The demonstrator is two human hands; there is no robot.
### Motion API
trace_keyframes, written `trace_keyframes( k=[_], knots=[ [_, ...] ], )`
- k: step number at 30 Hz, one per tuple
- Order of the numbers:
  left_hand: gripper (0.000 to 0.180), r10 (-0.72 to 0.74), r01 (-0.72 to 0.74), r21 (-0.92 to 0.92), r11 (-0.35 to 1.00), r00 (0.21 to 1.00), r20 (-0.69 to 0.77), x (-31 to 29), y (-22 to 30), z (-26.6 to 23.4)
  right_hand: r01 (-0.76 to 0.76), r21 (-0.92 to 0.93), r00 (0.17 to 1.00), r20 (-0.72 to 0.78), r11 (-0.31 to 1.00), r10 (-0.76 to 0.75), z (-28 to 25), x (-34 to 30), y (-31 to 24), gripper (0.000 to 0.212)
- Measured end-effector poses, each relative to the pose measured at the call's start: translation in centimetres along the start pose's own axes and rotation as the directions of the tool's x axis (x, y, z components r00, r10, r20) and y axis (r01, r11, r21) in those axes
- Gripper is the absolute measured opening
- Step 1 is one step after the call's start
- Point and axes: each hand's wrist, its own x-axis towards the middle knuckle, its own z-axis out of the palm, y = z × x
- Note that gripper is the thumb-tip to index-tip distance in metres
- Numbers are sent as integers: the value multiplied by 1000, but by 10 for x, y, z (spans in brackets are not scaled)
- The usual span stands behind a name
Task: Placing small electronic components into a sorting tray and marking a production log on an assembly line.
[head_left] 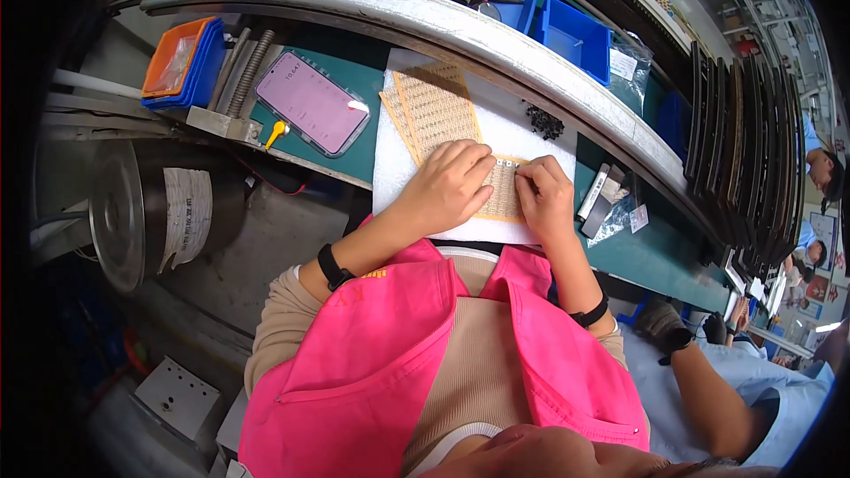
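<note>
A tan circuit-board-like panel [503, 197] with an orange border lies on a white foam mat [390, 168]. Small white-and-dark pieces [507, 164] sit in a row along its far edge. My left hand [452, 181] rests over the panel's left side, fingers bent and thumb apart from them. At the far right corner my right hand [546, 195] pinches thumb and fingertips together; whatever is between them is too small to make out. Beyond my left hand, more tan panels [436, 102] overlap on the mat. A heap of small black parts [544, 121] lies beyond my right hand.
A metal rail [354, 2] crosses behind the mat. Left are a phone [312, 104], a spring [251, 73] and an orange bin [174, 57]. On the right are a white marker-like stick [593, 192], black racks [739, 133] and a co-worker's gloved hand [664, 326].
</note>
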Motion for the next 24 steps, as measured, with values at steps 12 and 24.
trace_keyframes(
  k=[12, 24],
  knots=[
    [37, 10, -11, 30, 999, 1000, 23, 1, 4, -1, 38, -148, 991, 135, 988, -18, -7, 10, -7, 8],
    [35, 35, -38, 62, 997, 998, 49, 4, 5, -1, 183, -181, 983, 34, 966, -180, -3, -12, -7, 14]
  ],
)
